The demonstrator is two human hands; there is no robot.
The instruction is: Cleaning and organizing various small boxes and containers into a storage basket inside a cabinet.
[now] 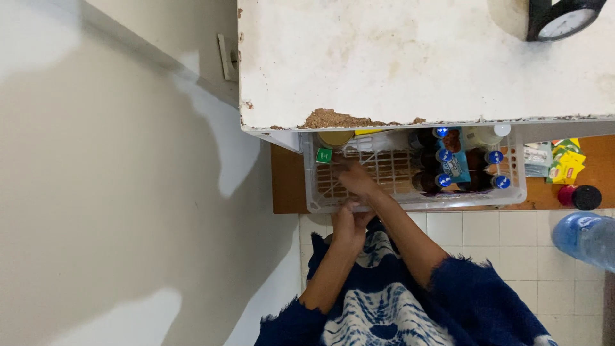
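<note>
A white plastic lattice basket (pixel 314 192) sits on a brown wooden shelf under a white worn top. My left hand (pixel 348 223) grips the basket's near rim at its left part. My right hand (pixel 357 179) reaches inside the basket and rests on its bare lattice floor at the left half; whether its fingers hold anything is hidden. A small green-topped item (pixel 324 155) and a yellow-lidded jar (pixel 335 138) stand just beyond that hand. Dark bottles with blue caps (pixel 444 180) fill the basket's right half.
The white chipped top (pixel 416 57) overhangs the back of the basket, with a black-rimmed clock (pixel 564 19) on it. Yellow and green packets (pixel 567 163) and a red jar with a black lid (pixel 580 197) lie right of the basket. A large blue-tinted water bottle (pixel 586 237) stands on the tiled floor. A grey wall is at the left.
</note>
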